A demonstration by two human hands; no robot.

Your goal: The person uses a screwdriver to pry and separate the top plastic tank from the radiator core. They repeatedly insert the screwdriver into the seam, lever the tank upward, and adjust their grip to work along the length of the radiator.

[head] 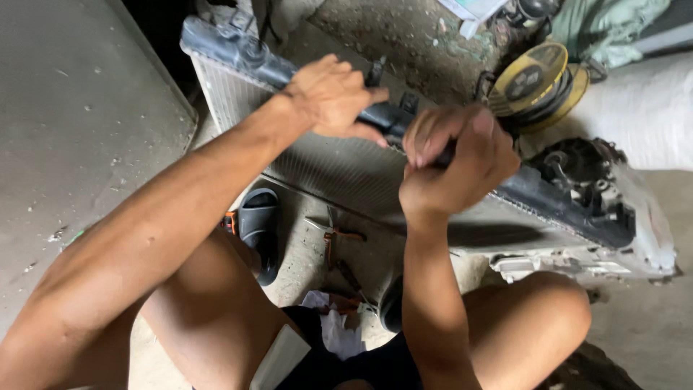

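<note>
Gripping the radiator's black top tank point(253, 61), your left hand point(332, 94) and right hand point(455, 162) are both clenched around it.

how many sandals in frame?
2. One dark sandal on the floor under the left forearm; a second sandal, mostly hidden behind the right forearm. Others may be hidden.

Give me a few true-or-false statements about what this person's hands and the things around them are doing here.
1. Both hands grip the radiator's black top bar. True: left hand, right hand.
2. The radiator lies flat on a table. False: it stands on edge on the floor.
3. Pliers lie on the floor below it. True.
4. The yellow reel is in the left hand. False: it lies beyond the radiator, untouched.
</note>
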